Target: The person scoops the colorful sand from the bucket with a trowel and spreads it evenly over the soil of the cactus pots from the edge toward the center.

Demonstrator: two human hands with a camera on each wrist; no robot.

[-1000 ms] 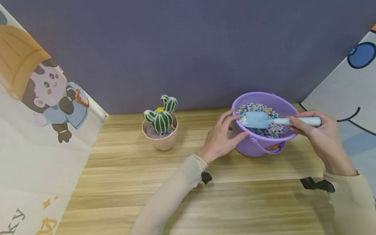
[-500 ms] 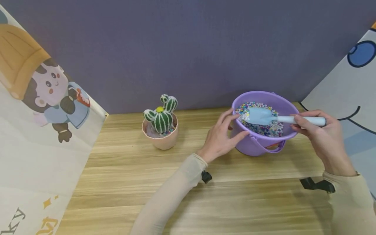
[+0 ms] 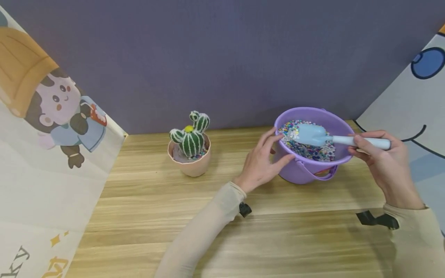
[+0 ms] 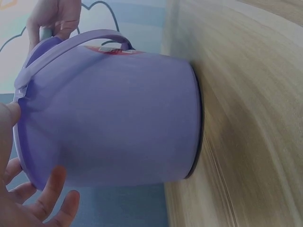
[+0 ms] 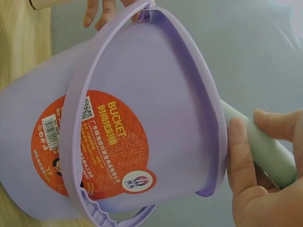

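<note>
Right hand [image 3: 387, 164] beside the bucket, fingers clamped on the whitish handle of a small pale-blue trowel [image 3: 311, 134]. Trowel lies across the mouth of a round purple plastic bucket [image 3: 295, 175] at the right of the worktop [image 3: 156, 224]: blade inside the rim, handle jutting out past the right edge. Multicoloured beads [image 3: 309, 152] beneath; a few white and yellow ones at the blade's tip. Whether the blade touches the heap, I cannot tell. Left hand [image 3: 259, 168] has its fingers spread apart, touching the left rim. The next move, I judge, turns on this: the trowel's long axis runs roughly left-right, tip pointing at the left fingertips, right hand alone on the handle. Scalloped pink pot [image 3: 194, 168] with a white-striped green cactus [image 3: 191, 144] stands well apart, beyond the left hand
</note>
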